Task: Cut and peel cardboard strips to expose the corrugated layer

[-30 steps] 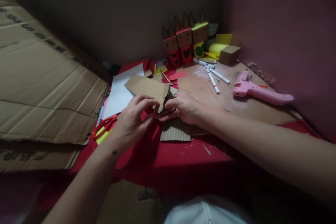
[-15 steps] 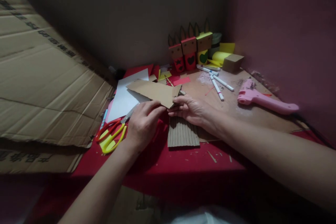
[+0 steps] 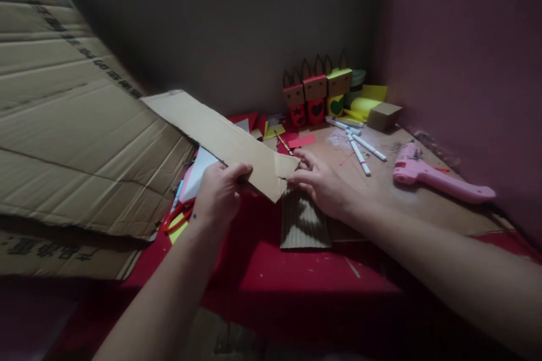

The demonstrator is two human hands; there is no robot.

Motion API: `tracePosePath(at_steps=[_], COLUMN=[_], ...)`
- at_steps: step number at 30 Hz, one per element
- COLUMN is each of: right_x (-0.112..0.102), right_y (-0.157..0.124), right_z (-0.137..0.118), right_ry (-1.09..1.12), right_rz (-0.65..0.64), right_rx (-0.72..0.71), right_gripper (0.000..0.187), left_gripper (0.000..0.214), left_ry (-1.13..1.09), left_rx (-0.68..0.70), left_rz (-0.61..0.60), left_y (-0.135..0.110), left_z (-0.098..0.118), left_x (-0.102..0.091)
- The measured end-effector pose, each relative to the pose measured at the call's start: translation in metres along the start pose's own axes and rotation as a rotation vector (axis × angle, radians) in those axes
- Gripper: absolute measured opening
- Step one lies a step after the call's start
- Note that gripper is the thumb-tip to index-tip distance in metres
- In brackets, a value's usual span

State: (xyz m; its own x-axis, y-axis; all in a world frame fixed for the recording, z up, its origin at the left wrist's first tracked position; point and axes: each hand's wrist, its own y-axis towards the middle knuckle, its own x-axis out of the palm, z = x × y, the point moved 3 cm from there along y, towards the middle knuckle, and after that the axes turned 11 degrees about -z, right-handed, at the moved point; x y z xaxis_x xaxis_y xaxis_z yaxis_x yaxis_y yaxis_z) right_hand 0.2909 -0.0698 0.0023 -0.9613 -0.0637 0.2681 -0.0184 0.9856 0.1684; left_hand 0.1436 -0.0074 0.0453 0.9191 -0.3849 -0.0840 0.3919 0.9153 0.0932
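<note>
A long cardboard strip (image 3: 220, 138) is held up above the table, slanting from upper left to lower right. My left hand (image 3: 220, 189) grips its near edge, thumb on top. At the strip's right end, my right hand (image 3: 319, 180) pinches a partly torn or folded flap (image 3: 285, 165) between thumb and fingers. Beneath the right hand lies a ribbed corrugated cardboard piece (image 3: 305, 225), partly in shadow. Red-handled scissors (image 3: 171, 220) lie beside the left wrist, mostly hidden by that arm.
A large cardboard sheet (image 3: 84, 141) stands at left. Paper-and-cardboard eared figures (image 3: 315, 96) line the back. Several markers (image 3: 359, 152) and a pink glue gun (image 3: 440, 175) lie at right on a brown board (image 3: 393, 214). A red cloth (image 3: 262, 271) covers the front.
The cardboard strip has been raised and tilted toward me, showing more of its length. My left hand's thumb now lies on top, and the flap at the right end shows more. The view has shifted slightly.
</note>
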Motion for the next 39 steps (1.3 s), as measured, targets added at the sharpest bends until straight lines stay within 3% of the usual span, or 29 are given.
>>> tracePosePath(at_steps=[2, 5, 7, 11, 14, 18, 26, 33, 39], right_x=[0.000, 0.012, 0.022, 0.030, 0.026, 0.018, 0.017, 0.017, 0.021], right_y=[-0.007, -0.016, -0.018, -0.020, -0.020, -0.019, -0.014, -0.017, -0.020], right_z=[-0.015, -0.024, -0.020, -0.010, -0.008, -0.004, 0.003, 0.002, -0.002], right_ry=[-0.415, -0.870, -0.978, -0.826, -0.691, -0.610, -0.472, -0.657, -0.843], right_rz=[0.085, -0.013, -0.121, -0.251, -0.231, -0.221, -0.376, -0.425, -0.354], right_rx=[-0.158, -0.313, -0.311, -0.194, -0.148, -0.087, -0.090, -0.071, -0.261], right_gripper=[0.069, 0.082, 0.091, 0.082, 0.078, 0.082, 0.090, 0.088, 0.073], left_gripper=[0.003, 0.005, 0.009, 0.009, 0.029, 0.037, 0.041, 0.040, 0.044], left_ry=[0.099, 0.238, 0.306, 0.244, 0.084, -0.101, -0.176, -0.133, -0.095], left_rx=[0.022, 0.064, 0.085, 0.101, 0.026, -0.029, -0.040, -0.073, -0.061], left_rz=[0.015, -0.045, -0.110, -0.207, -0.382, -0.552, -0.622, -0.666, -0.585], left_y=[-0.007, -0.019, -0.025, -0.028, -0.029, -0.037, -0.044, -0.040, -0.051], left_z=[0.012, 0.027, 0.033, 0.031, 0.016, -0.001, -0.005, 0.001, 0.005], left_x=[-0.003, 0.001, 0.006, 0.009, 0.009, 0.012, 0.011, 0.003, 0.003])
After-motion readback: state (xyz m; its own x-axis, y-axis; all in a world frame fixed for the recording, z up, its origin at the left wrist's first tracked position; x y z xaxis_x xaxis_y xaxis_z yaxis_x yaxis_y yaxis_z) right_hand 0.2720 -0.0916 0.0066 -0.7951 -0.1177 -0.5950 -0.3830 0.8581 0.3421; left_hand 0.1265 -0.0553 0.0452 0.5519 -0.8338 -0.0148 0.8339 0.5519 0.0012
